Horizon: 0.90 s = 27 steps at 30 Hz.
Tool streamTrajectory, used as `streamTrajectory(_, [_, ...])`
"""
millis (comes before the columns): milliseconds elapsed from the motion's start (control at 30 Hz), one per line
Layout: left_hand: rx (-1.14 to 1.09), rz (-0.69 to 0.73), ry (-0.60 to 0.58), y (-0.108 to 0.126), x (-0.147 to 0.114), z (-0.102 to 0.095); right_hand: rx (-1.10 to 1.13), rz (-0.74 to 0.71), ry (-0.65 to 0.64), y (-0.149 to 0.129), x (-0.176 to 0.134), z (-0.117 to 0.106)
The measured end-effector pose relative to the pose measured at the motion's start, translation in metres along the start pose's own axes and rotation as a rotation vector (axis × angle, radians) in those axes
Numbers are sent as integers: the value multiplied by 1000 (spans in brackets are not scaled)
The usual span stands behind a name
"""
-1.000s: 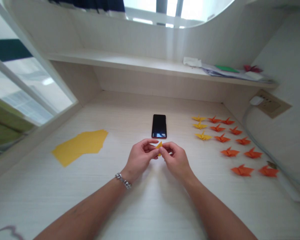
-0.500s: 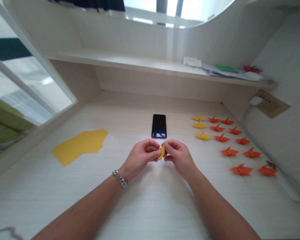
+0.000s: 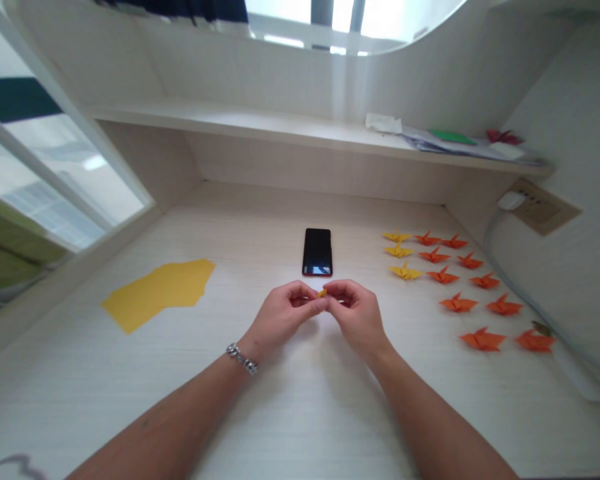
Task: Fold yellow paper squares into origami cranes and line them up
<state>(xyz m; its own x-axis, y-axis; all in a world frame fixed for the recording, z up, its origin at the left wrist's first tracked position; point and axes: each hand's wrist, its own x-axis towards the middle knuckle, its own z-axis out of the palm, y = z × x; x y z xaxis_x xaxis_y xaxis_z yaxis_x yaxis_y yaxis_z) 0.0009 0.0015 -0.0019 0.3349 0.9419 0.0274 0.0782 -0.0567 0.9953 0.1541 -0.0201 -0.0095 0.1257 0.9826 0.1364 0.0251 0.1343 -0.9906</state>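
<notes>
Between my two hands is a small folded yellow paper (image 3: 323,293), mostly covered by fingers, with only its top edge showing. My left hand (image 3: 287,309) pinches it from the left, thumb pointing right. From the other side my right hand (image 3: 356,313) grips it too, and the two thumb tips meet just below the paper. A black phone (image 3: 317,252) lies on the desk right beyond my fingers. To the right sit yellow paper cranes (image 3: 405,271) and several orange paper cranes (image 3: 459,303) in rows.
A fanned stack of yellow paper sheets (image 3: 160,290) lies on the left of the desk. At the back runs a shelf (image 3: 240,127) with papers (image 3: 460,143) on it. A cable (image 3: 520,287) trails from the wall socket (image 3: 545,207) along the right side.
The folded paper has turned and sunk between my fingers, so less of it shows. My thumbs have come together in front of it.
</notes>
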Motion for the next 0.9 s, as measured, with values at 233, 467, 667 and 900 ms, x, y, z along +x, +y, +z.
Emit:
streamTrajectory(233, [-153, -45, -33, 0, 0, 3, 71, -21, 12, 4, -3, 3])
streamTrajectory(467, [-204, -78, 84, 1, 1, 1, 175, 2, 66, 5, 0, 2])
streamTrajectory(667, [-210, -72, 115, -1, 1, -2, 35, -107, 84, 2, -5, 5])
streamTrajectory(900, [-127, -2, 113, -2, 1, 1, 84, -106, 53, 4, -3, 5])
